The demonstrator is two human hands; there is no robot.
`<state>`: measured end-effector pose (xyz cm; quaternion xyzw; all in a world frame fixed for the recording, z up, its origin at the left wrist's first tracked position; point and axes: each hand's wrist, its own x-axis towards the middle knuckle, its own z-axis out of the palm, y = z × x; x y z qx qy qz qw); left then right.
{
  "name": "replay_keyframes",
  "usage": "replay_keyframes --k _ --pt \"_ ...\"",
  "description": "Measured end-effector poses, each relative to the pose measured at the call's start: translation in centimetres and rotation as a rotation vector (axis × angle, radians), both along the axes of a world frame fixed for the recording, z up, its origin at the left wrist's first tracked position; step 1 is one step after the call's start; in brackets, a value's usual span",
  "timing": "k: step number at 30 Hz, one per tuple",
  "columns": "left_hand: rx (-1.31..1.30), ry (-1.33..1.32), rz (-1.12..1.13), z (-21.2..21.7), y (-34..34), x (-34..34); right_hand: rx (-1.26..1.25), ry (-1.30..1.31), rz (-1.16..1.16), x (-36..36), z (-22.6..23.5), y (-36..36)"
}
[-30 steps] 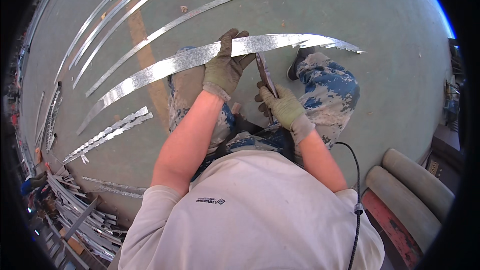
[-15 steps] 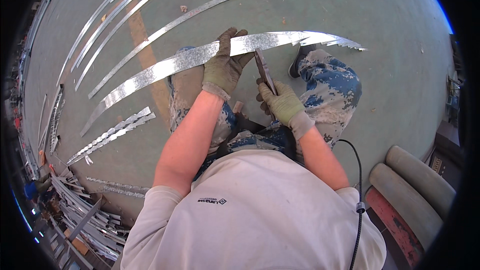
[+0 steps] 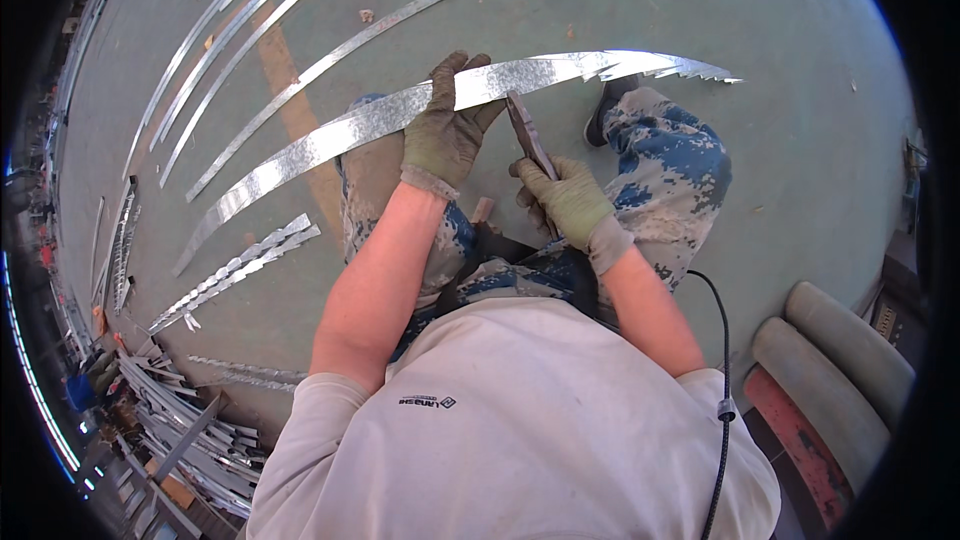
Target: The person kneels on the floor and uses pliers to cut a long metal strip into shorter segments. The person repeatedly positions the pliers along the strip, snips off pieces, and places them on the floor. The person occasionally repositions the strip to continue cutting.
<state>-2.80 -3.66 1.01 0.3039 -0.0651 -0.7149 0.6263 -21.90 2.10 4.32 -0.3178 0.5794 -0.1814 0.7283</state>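
The left hand (image 3: 442, 135), in a worn glove, is gripping a long shiny metal strip (image 3: 330, 140), its fingers (image 3: 447, 75) curling over the strip's far edge while the thumb is pressing from the near side. The strip is lying across the person's lap, above the knees in blue-patterned trousers, running from low on the left up to a jagged, toothed end (image 3: 690, 67) on the right.

The right hand (image 3: 572, 202), gloved too, is clenching the handles of snips (image 3: 527, 135). The blades are pointing up and meeting the strip's near edge just right of the left hand; whether they are biting into the metal is hard to tell.

More strips (image 3: 260, 30) are lying on the green floor (image 3: 800, 140) beyond, well apart from the hands. A short toothed offcut (image 3: 240, 265) is resting on the floor to the left, and a heap of scrap (image 3: 190, 430) is sitting at the lower left. A black cable (image 3: 722, 380) is hanging by the right arm.
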Motion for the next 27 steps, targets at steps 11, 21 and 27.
replay_keyframes --k 11,21,27 --pt "-0.043 -0.029 -0.027 0.6 0.4 0.3 0.106 -0.355 -0.015 -1.7 -0.5 -0.6" --pt "-0.034 -0.116 -0.044 0.8 0.7 0.5 0.396 -0.789 -0.077 -2.9 -0.3 -0.8" --pt "-0.064 -0.024 -0.014 1.1 0.7 -0.3 0.435 -1.069 -0.144 -3.1 -0.4 -0.3"
